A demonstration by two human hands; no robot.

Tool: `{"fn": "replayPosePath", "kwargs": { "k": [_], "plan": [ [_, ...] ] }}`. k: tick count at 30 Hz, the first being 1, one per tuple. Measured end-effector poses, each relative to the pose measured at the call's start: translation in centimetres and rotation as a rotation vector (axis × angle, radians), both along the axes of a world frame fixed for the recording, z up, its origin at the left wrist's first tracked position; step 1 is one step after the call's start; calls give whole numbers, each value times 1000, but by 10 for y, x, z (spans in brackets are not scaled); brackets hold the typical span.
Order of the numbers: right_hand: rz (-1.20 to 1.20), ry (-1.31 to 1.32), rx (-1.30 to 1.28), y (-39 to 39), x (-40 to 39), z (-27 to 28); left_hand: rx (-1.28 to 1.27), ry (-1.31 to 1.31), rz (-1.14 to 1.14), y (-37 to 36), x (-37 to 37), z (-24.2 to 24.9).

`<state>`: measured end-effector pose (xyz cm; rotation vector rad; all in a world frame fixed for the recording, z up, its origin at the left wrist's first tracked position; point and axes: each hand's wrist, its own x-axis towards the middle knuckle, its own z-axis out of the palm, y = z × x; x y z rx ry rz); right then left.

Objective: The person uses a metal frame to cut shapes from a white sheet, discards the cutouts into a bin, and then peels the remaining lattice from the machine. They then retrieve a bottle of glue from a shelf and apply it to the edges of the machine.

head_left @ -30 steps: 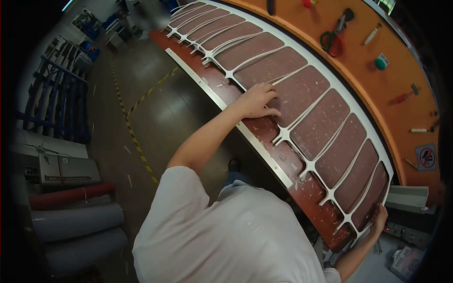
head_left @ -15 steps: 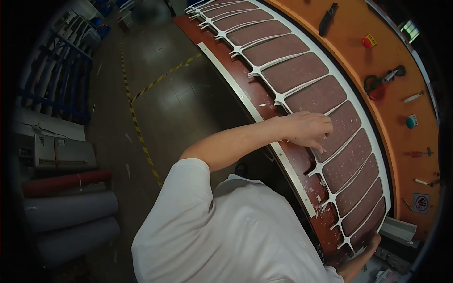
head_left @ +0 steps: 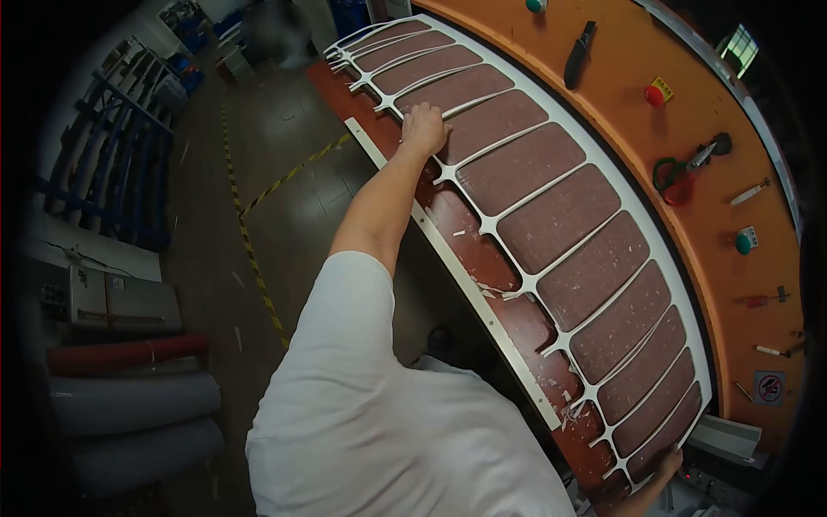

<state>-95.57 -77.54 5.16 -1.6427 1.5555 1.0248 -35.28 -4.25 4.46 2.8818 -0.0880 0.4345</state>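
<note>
A long, curved white ribbed frame [head_left: 588,161] lies over the reddish-brown work surface [head_left: 508,333], its thin crossbars dividing it into several rounded openings. My left hand [head_left: 425,129] is on the frame's inner edge toward the far end, fingers bent over a crossbar where it meets a node. Down at the near right corner, my right hand [head_left: 668,470] has its fingers round the frame's end, partly hidden by the edge. Short paired stubs stick out from the nodes along the inner side. White scraps [head_left: 570,412] are scattered beneath the near stubs.
An orange panel behind the frame carries a black-handled knife [head_left: 580,55], red button [head_left: 657,93], scissors [head_left: 689,168] and green button [head_left: 746,240]. A pale metal strip [head_left: 448,250] edges the work surface. Rolls of material [head_left: 133,395] lie at left.
My left hand has moved from the middle of the frame to farther up its inner edge. My right hand stays at the near corner. The view has shifted slightly.
</note>
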Motion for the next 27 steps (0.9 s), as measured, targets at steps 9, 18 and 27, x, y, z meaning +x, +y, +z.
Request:
{"fn": "replayPosePath", "kwargs": {
  "k": [9, 18, 27],
  "plan": [
    [-20, -134, -108, -18, 13, -7, 83, 214, -126, 2, 27, 25],
    [-41, -293, -576, 4, 27, 9, 125, 225, -284, 12, 24, 77],
    [248, -1118, -1272, 238, 238, 30, -156, 304, -511, 33, 19, 49]
  ]
}}
